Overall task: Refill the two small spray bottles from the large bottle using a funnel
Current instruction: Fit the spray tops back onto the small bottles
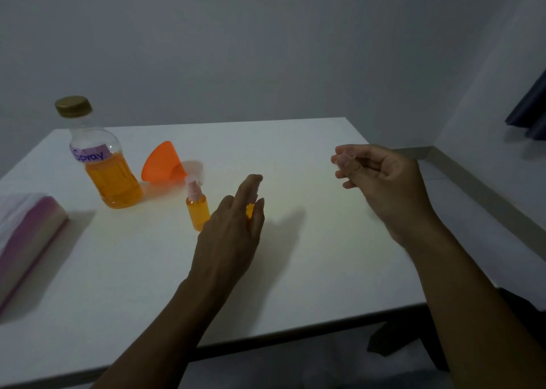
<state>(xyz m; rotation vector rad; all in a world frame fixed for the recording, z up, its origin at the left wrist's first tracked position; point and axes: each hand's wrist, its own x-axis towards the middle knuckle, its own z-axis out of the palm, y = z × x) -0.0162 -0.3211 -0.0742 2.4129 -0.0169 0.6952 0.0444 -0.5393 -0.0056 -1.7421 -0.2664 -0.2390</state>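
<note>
A large clear bottle (105, 164) with a gold cap and a purple "Spray" label stands at the left of the white table (325, 255), about half full of orange liquid. An orange funnel (162, 164) lies on its side just right of it. One small spray bottle (197, 205) with a pink top stands upright, filled with orange liquid. My left hand (233, 232) is wrapped around a second small orange bottle (250, 210), mostly hidden behind my fingers. My right hand (381, 181) is raised at the right, fingers pinched on a small clear cap (342, 159).
A folded pink and white cloth pack (26, 235) lies at the table's left edge. A grey wall stands behind the table, with a dark curtain (529, 113) at the far right. The table's front edge runs below my forearms.
</note>
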